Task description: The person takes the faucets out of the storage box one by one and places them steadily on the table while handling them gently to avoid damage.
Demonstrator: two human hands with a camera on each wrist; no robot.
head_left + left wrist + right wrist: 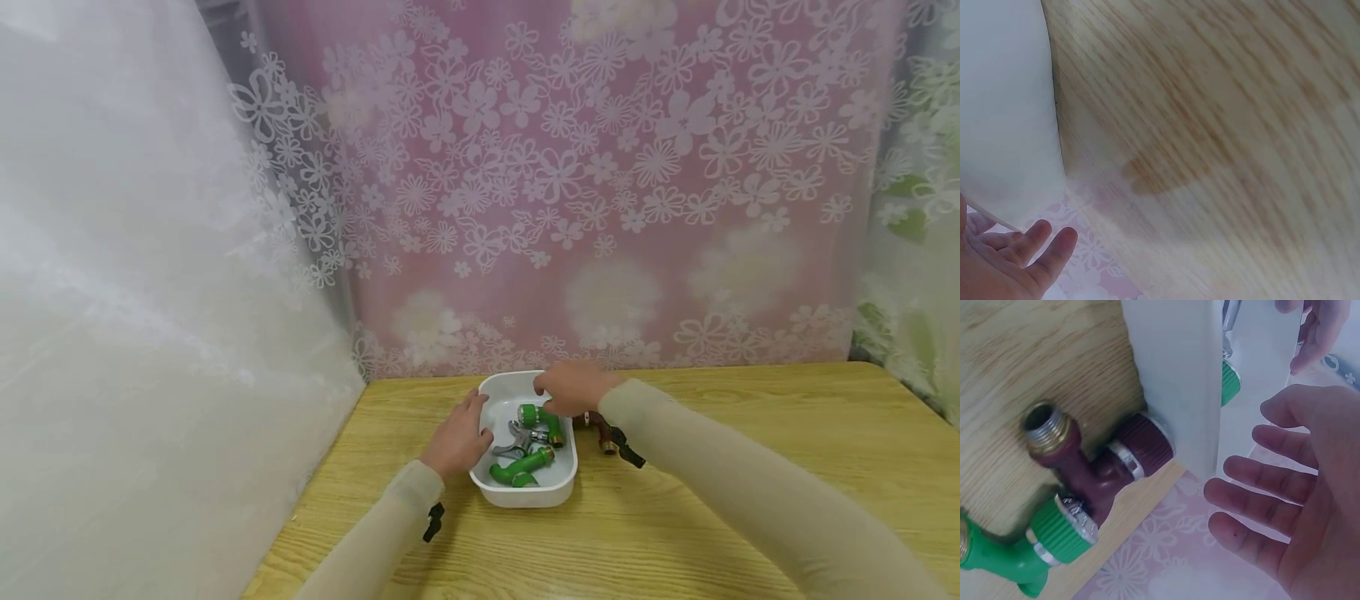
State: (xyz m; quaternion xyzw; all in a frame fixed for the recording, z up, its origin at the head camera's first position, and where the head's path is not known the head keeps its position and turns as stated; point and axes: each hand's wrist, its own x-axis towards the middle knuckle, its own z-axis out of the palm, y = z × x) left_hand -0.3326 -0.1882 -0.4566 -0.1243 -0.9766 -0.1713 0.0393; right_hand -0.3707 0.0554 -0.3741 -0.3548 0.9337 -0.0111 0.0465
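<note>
We see a white basin (525, 497) at the lower centre of the head view, green pipe fittings (531, 461) and a silver piece (519, 437) inside it. The left hand (456, 437) is at its left rim, fingers loosely spread; we cannot tell whether they touch. The right hand (1310, 487) is by the upper right rim, fingers parted. In the right wrist view, we find a dark red fitting (1091, 481) left of centre, a bright green fitting (1063, 531) lower left.

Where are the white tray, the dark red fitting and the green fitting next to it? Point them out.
White tray (525, 498): head view, outside of its near wall.
Dark red fitting (1094, 484): right wrist view, its body.
Green fitting (1013, 557): right wrist view, its smooth body.
</note>
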